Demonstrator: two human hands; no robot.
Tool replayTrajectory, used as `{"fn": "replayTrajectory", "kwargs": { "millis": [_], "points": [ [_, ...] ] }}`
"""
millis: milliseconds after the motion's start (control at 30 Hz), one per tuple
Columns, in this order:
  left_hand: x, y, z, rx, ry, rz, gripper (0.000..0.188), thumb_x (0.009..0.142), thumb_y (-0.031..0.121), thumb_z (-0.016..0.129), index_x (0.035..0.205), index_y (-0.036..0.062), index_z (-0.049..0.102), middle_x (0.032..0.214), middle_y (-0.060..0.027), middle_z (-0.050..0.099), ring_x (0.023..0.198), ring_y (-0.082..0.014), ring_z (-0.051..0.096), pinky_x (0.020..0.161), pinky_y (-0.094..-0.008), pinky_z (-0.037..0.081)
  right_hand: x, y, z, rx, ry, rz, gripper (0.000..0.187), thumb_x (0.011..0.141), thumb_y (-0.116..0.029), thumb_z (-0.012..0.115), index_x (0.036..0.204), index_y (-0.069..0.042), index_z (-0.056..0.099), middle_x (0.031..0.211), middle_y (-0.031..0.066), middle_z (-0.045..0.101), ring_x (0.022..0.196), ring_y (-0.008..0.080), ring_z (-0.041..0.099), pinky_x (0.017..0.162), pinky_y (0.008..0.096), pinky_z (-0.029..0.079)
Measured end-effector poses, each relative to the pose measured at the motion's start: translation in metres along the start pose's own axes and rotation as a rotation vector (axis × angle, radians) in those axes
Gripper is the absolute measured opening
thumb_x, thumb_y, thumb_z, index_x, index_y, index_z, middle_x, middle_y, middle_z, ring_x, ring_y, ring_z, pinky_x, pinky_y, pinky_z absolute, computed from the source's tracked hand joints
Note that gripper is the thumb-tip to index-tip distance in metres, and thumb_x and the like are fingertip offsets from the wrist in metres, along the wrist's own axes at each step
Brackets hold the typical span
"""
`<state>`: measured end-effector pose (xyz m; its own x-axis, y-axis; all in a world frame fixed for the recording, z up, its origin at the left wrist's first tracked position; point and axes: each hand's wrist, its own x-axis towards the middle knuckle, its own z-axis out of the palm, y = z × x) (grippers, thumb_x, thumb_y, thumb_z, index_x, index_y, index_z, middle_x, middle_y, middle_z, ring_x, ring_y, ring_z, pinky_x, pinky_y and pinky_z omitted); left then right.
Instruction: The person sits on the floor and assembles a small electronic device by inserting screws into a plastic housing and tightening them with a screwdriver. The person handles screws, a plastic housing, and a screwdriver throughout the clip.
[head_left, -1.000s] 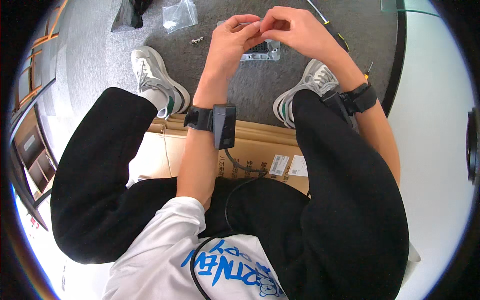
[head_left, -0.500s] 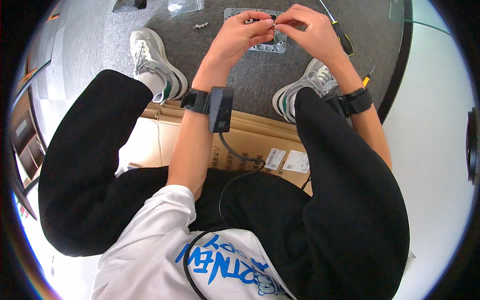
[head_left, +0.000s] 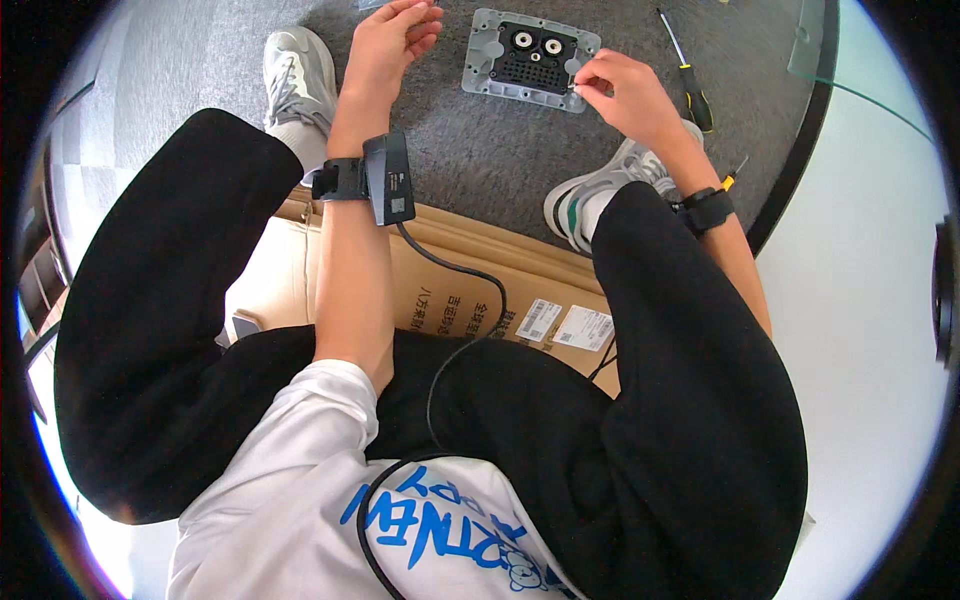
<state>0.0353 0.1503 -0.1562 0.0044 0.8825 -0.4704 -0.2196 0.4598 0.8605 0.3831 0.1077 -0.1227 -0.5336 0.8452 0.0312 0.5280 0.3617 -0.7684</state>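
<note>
Pinching thumb and forefinger close together, my right hand (head_left: 622, 95) is at the 4 o'clock edge of a grey metal plate (head_left: 484, 62); from my end of the feed I cannot tell whether the tips grip some tiny piece. That plate lies flat on the grey floor (head_left: 480, 150), near 12 o'clock in my view, its centre filled by a black perforated panel (head_left: 532, 74) with two pale rings (head_left: 523, 40) toward its 12 o'clock side. My left hand (head_left: 410, 28) is apart from the plate, between its 9 and 10 o'clock, with fingers curled and the gap narrow; I cannot tell if anything is inside. Between 1 and 2 o'clock lies a black-and-yellow screwdriver (head_left: 690, 82), its shaft aimed toward 11. Closer to 2 o'clock, a yellow-handled tool (head_left: 732, 181) shows beside my forearm. Flat brown cardboard (head_left: 560, 278) covers the middle, and a grey-and-white shoe (head_left: 300, 75) stands at 11.
</note>
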Motion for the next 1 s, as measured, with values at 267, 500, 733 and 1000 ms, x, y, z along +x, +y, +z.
{"fn": "replayTrajectory", "kwargs": {
  "millis": [267,500,733,1000],
  "points": [
    [-0.002,-0.008,-0.001,0.023,0.002,-0.005,0.026,0.104,0.019,0.062,0.126,0.0039,0.067,0.119,-0.0085,0.072,0.105,-0.017,0.068,0.092,-0.0305,0.056,0.002,-0.003,0.008,-0.191,-0.04,-0.016,0.008,0.089,-0.009,0.069,0.093,-0.002,0.068,0.084,0.0114,0.061,0.075,0.0321,0.063,0.069,0.0398,0.052],
    [-0.004,-0.001,0.0,0.02,-0.001,-0.014,0.026,0.103,0.017,0.063,0.126,0.0038,0.067,0.119,-0.0082,0.072,0.104,-0.0171,0.069,0.092,-0.0302,0.056,0.005,-0.007,0.007,-0.293,-0.084,-0.038,0.01,0.091,-0.013,0.068,0.091,-0.003,0.07,0.085,0.0114,0.063,0.08,0.0349,0.065,0.071,0.0434,0.053],
    [-0.005,-0.005,0.002,0.038,0.037,-0.07,0.022,0.101,0.012,0.062,0.121,0.0032,0.066,0.105,-0.0062,0.072,0.087,-0.0134,0.067,0.075,-0.0266,0.054,0.006,-0.011,0.008,-0.378,-0.118,-0.063,0.01,0.091,-0.013,0.067,0.088,-0.004,0.069,0.086,0.0112,0.063,0.079,0.0349,0.065,0.071,0.0449,0.054],
    [-0.007,-0.003,0.007,0.084,0.068,-0.101,0.021,0.1,0.01,0.062,0.119,0.0019,0.066,0.098,-0.0061,0.072,0.077,-0.0131,0.067,0.065,-0.0248,0.054,0.012,-0.019,0.009,-0.48,-0.15,-0.127,0.012,0.089,-0.011,0.069,0.083,-0.003,0.063,0.085,0.0123,0.062,0.078,0.0371,0.067,0.068,0.0462,0.056]
  ]
}}
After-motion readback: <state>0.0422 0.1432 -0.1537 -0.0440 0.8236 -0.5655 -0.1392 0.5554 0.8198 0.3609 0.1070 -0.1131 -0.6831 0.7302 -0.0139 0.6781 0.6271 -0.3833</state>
